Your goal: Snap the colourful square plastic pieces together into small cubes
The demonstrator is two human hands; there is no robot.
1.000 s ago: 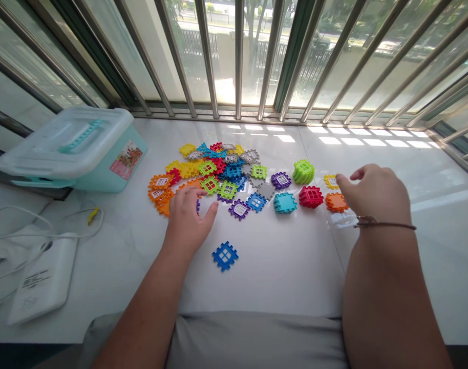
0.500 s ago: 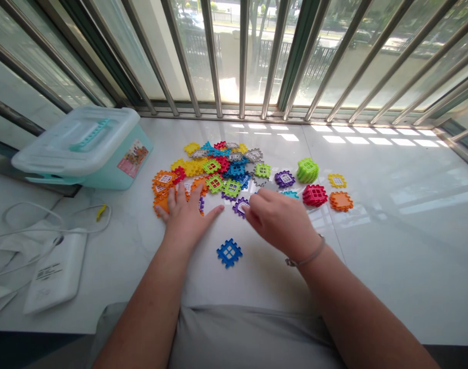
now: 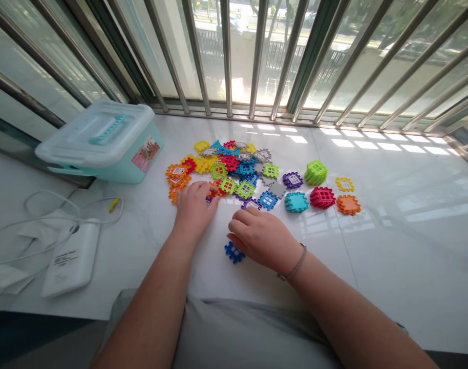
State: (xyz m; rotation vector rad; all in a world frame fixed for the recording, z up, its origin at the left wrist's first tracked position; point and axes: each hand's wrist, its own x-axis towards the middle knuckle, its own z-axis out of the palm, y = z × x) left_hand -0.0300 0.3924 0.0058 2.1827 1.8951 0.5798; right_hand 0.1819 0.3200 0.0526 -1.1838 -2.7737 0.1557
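My left hand (image 3: pixel 194 207) rests at the near left side of a pile of notched plastic building tiles, palm down. Its fingers bend over the orange tiles (image 3: pixel 177 174), and a purple tile (image 3: pixel 208 201) shows between thumb and index finger, which stand apart. My right hand (image 3: pixel 262 234) is closed, thumb against curled fingers, over a dark blue window tile (image 3: pixel 233 252) lying near me. It covers the tile's right part; whatever its fingers hold is hidden. Just beyond lie another purple tile (image 3: pixel 251 204) and a lighter blue window tile (image 3: pixel 268 200).
Right of the pile stand stacks of teal tiles (image 3: pixel 296 202), red tiles (image 3: pixel 322 197), green tiles (image 3: pixel 316 172) and orange tiles (image 3: pixel 348 204). A lidded turquoise box (image 3: pixel 103 148) sits at the left, behind a white power bank (image 3: pixel 72 259) with cables. Metal bars (image 3: pixel 257 66) line the window.
My right hand has come back towards me, from the purple tile to the dark blue one. My left hand's spread fingers have drawn together and bent. The view has shifted slightly left.
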